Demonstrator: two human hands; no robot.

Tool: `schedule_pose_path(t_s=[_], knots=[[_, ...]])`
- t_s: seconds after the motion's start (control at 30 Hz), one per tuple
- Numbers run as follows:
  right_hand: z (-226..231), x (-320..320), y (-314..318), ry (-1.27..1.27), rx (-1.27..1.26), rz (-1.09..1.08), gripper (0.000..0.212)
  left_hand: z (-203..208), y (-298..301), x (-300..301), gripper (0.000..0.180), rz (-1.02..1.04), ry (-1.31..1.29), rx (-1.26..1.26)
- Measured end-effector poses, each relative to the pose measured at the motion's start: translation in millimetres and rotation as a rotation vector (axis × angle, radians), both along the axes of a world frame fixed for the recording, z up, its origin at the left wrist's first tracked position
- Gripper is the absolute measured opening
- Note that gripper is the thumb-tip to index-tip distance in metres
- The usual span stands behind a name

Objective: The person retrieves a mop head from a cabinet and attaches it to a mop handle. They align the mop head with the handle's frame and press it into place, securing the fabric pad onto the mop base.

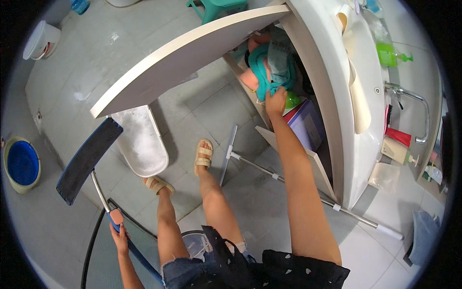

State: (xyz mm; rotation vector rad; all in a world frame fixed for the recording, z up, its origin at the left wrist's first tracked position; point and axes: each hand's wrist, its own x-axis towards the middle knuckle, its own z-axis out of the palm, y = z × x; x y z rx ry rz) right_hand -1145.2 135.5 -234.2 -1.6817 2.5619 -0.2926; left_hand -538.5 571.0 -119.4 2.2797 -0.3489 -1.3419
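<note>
My left hand is closed round the blue and orange handle of a flat mop. Its long dark pad with a blue rim is raised off the floor at the left. My right arm reaches into an open cabinet under the washbasin. There my right hand has its fingers closed at the lower edge of a teal cloth; the fingertips are partly hidden. Beside that hand lie a round green object and a purple box.
The open cabinet door juts across the floor. By my feet are a white tub of suds and a squeegee with a long metal pole. A blue-lined basin is far left, a green stool at the back, a faucet at right.
</note>
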Motion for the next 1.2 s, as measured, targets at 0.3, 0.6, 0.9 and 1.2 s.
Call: schedule_pose_path(t_s=[0.3,0.6,0.9,1.2], knots=[[-31,-66,-112,-0.482,0.163,-0.36,0.098,-8,-3,-2,0.045,0.061,-0.047,0.039],[-26,-77,-116,-0.47,0.064,-0.006,0.099,-22,-3,-11,0.053,0.046,-0.025,0.035],[-103,-28,-144,-0.276,0.1,-0.246,0.067,-26,-16,-17,0.057,-0.006,0.0,0.01],[-93,-27,-147,-0.455,0.001,-0.32,0.053,-22,-25,-28,0.05,-0.003,0.0,0.036]])
